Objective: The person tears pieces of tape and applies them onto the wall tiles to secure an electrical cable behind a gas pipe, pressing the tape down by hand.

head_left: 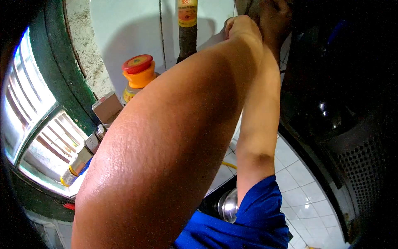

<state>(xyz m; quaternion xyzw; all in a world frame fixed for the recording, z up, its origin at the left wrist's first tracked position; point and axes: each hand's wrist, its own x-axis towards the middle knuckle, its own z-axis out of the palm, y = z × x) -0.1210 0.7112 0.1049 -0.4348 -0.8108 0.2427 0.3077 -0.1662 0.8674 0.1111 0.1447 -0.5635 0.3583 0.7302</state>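
Observation:
My left arm runs large across the middle of the view, up to my left hand (243,27) at the top. The fingers that show there are curled in, and whatever they may hold is hidden. Close beside it on the right, my right hand (275,16) is in dark shadow at the top edge, its fingers too dim to read. Left of the hands stands a dark bottle with a yellow and red label (188,15). Farther left, a jar with a red and orange lid (139,66) is partly hidden by my left arm.
At the left is a green-framed barred window (52,103), with small boxes (107,108) and bottles along its sill. White tiles (128,25) back the bottle. A black appliance with a perforated panel (360,166) fills the right. A shiny metal object (229,205) sits low.

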